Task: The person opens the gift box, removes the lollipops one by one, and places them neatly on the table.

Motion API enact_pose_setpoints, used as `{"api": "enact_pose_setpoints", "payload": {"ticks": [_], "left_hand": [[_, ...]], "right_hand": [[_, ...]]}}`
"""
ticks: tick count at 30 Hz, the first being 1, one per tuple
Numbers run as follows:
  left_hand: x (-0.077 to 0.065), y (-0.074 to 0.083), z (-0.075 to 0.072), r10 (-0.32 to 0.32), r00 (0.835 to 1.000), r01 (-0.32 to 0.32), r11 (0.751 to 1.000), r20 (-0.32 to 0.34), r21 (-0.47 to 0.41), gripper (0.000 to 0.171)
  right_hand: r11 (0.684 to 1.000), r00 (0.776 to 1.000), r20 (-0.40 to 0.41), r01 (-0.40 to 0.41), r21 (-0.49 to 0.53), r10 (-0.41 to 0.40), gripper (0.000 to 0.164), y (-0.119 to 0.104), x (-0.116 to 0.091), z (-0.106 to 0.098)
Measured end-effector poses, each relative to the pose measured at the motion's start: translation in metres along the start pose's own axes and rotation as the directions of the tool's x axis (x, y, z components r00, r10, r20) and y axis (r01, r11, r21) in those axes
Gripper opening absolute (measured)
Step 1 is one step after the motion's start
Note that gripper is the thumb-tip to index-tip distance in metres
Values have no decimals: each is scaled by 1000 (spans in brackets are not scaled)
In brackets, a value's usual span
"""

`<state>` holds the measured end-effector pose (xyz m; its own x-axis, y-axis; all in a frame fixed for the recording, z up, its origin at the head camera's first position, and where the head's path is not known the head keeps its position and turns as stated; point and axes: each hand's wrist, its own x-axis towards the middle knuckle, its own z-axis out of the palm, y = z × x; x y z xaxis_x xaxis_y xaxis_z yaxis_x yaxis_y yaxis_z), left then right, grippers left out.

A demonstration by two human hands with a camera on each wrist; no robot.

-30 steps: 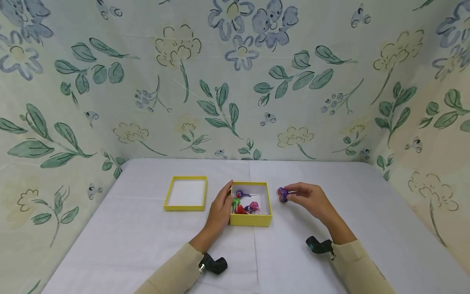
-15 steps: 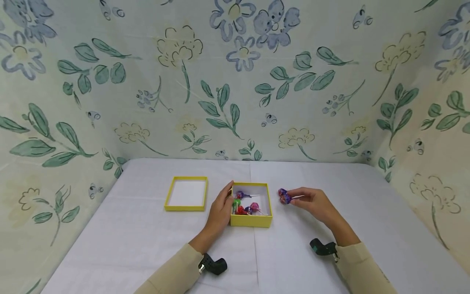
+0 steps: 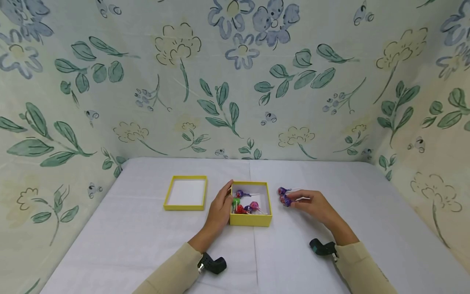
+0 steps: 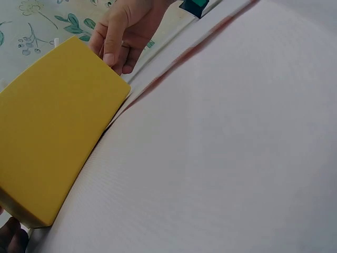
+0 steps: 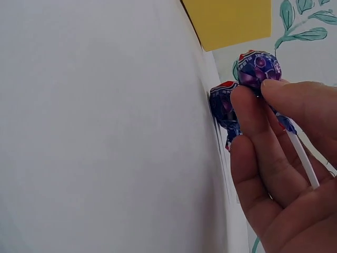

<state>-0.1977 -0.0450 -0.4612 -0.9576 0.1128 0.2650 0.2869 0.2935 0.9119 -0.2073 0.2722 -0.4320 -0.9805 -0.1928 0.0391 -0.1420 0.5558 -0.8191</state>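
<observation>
My left hand [image 3: 219, 209] holds the left side of an open yellow box [image 3: 251, 220], its fingertips reaching the far left corner. Inside lie several wrapped lollipops [image 3: 254, 206] in purple, green, red and pink. To the right of the box, my right hand [image 3: 312, 204] pinches a purple-wrapped lollipop [image 5: 259, 68] just below its round head, between thumb and fingers. The white stick [image 5: 306, 161] runs down along the palm. A second purple lollipop [image 3: 282, 191] lies on the table just beyond the held one. Only a few left fingertips [image 4: 13, 234] show at the box corner in the left wrist view.
A yellow-rimmed white box lid [image 3: 185, 209] lies inside up, left of the box. White cloth [image 3: 121, 245] covers the table. Behind it and at both sides hangs a floral curtain [image 3: 235, 139].
My right hand has moved slightly toward me and to the right with one lollipop, away from the other, which stays on the table. The left hand and the box have stayed still.
</observation>
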Motion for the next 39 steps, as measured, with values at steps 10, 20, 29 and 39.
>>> {"api": "enact_pose_setpoints", "payload": {"ticks": [10,20,29,39], "left_hand": [[0,-2,0,2,1000,-2,1000,1,2,48],[-2,-1,-1,3,1000,-3,1000,-1,-10,48],[-2,-1,-1,3,1000,-3,1000,6,-7,48],[-2,2,0,3,1000,-2,1000,3,-6,48]], "right_hand": [[999,1000,0,-22,-23,22,22,2,2,1],[999,1000,-7,-21,-41,20,13,2,2,4],[996,1000,-9,-27,-87,27,6,-2,1,6],[985,1000,-26,-21,-173,17,5,-4,-1,7]]}}
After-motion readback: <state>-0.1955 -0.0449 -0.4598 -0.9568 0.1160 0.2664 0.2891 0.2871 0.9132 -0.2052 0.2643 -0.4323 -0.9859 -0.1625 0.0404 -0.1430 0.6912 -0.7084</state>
